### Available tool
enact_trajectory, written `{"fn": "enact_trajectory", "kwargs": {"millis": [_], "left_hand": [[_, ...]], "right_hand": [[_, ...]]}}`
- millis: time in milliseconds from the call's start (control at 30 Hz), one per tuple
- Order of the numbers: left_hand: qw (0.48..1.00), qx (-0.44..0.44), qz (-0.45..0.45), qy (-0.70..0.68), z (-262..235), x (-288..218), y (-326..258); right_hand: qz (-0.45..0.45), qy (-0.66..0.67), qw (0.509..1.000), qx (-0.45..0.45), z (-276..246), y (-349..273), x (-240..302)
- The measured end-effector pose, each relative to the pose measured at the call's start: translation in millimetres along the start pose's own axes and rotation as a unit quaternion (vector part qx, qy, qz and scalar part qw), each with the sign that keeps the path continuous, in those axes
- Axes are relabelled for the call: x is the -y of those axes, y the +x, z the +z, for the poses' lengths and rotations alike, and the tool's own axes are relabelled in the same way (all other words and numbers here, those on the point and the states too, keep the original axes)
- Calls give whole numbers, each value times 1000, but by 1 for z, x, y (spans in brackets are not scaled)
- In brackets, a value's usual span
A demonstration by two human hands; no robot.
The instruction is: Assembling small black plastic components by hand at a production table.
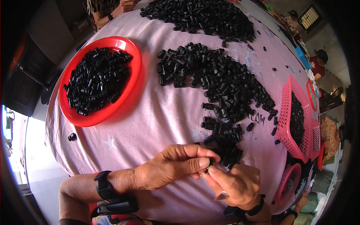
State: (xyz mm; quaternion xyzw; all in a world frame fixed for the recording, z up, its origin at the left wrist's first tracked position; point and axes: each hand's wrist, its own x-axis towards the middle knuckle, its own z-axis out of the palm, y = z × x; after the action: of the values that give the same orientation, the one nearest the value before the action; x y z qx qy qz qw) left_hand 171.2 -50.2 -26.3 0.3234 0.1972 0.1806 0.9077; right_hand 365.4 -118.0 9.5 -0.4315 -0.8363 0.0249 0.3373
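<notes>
Pinching small black part [208, 169], lower centre of frame: left hand [170, 165] and right hand [240, 183] both nearly closed, thumbs and fingertips meeting around it. Loose heap of black parts [232, 86] just beyond, centre. Filled red plate [137, 71], upper left. Pink basket [286, 112], right side. Pink cloth [165, 123] underneath.

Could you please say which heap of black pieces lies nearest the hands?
The middle heap, its tail beside the right hand; others, such as the far heap and the red tray's, lie farther away.
</notes>
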Motion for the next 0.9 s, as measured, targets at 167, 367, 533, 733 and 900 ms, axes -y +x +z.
{"fn": "enact_trajectory", "kwargs": {"millis": [167, 367, 533, 733, 900], "left_hand": [[999, 34, -13, -29, 0, -1, 0], [998, 35, -32, -31, -4, 0, -1], [991, 55, -24, -123, -4, 1, -1], [993, 54, -20, -102, 1, -4, -2], [994, 63, -20, -88, -4, 1, 0]], "right_hand": [[-7, -5, 1000, 5, -2, 0, 1], [-8, -4, 1000, 5, -3, 1, 1], [34, 9, 998, -49, 3, 5, 4], [181, 82, 978, 68, 5, 5, 0], [180, 61, 978, 86, 6, 4, -3]]}}
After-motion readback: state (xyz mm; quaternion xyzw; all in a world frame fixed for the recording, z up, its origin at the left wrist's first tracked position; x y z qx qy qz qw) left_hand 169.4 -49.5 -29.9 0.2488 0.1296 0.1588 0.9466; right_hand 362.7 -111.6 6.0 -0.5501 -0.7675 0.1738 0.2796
